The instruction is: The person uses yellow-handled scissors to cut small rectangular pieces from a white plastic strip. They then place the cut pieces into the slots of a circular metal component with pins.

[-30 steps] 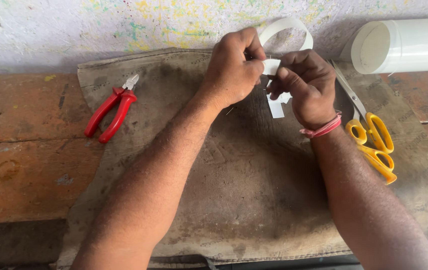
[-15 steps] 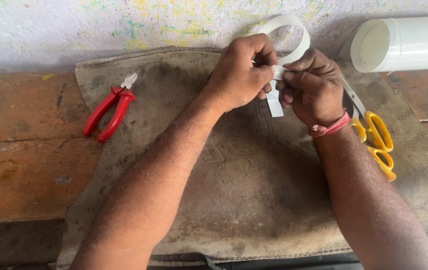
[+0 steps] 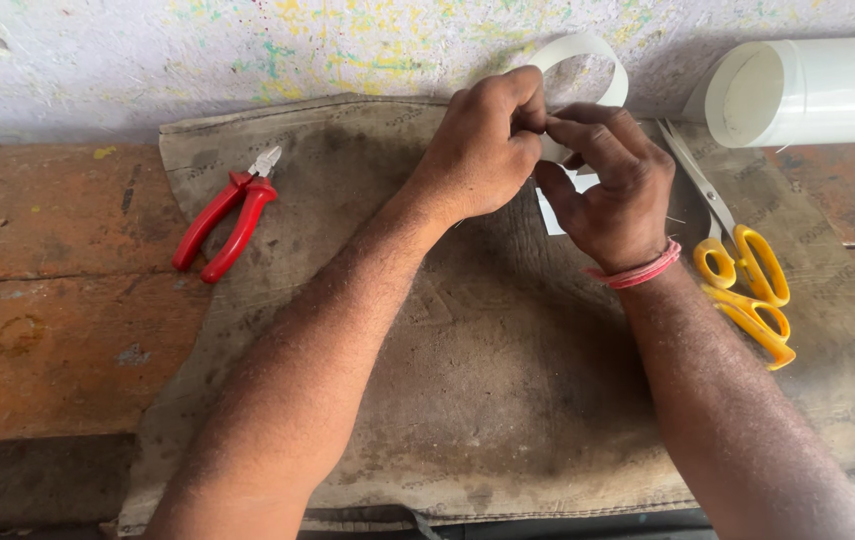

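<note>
A white strip (image 3: pixel 587 60) is pinched between the left hand (image 3: pixel 482 145) and the right hand (image 3: pixel 612 190) above the far middle of a stained brown cloth (image 3: pixel 467 400), which is spread over a worn reddish table (image 3: pixel 47 300). Both hands are closed on the strip, the thumb and fingertips of each brought together at one spot where the two hands meet. From that pinch the strip is seen curling upward into a loop behind the knuckles, against a paint-flecked wall (image 3: pixel 247 50), while a short tail of it hangs down between the palms, just above the cloth. Whether the tail touches the cloth cannot be told. A red band (image 3: pixel 642 270) is worn at the right wrist.

Yellow-handled scissors (image 3: pixel 742 280) are laid on the cloth just beside the right wrist, blades pointed toward the wall, untouched. Red-handled pliers (image 3: pixel 227 220) are left at the cloth's left edge, well apart from the left hand, partly on the cloth and partly on the table. A white roll (image 3: pixel 817 90) of sheet material is lying on its side at the far right, against the wall, near the scissors' tips and apart from both hands
</note>
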